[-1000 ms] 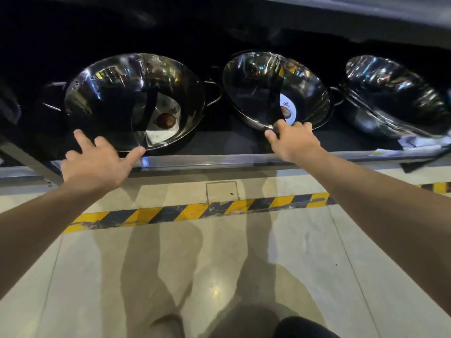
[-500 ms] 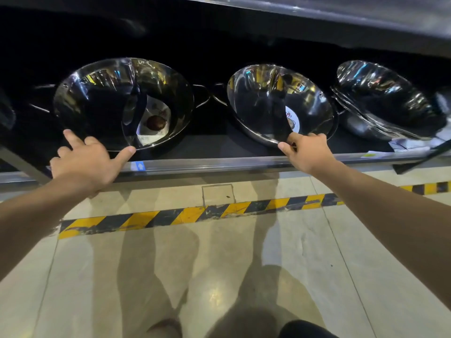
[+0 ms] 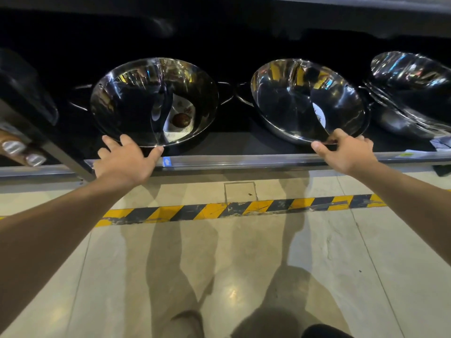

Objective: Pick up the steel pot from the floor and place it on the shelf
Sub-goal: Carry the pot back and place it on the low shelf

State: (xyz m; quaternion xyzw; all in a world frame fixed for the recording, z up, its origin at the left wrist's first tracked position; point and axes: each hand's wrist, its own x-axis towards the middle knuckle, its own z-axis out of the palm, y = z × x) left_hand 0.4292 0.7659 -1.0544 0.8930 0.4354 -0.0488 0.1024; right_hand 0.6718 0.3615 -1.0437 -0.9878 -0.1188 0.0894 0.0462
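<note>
Two shiny steel pots lean tilted on the dark shelf, their open sides facing me. The left pot has a paper label inside. My left hand lies with spread fingers against its lower rim, holding nothing. The middle pot has loop handles. My right hand pinches its lower rim, thumb in front and fingers over the edge.
A stack of similar steel pots sits at the shelf's right end. A slanted shelf upright and some silver-capped items are on the left. Yellow-black hazard tape crosses the pale floor below; my legs show at the bottom.
The gap between the two pots has widened as my right hand shifted the middle pot to the right. My left hand stays at the left pot's rim.
</note>
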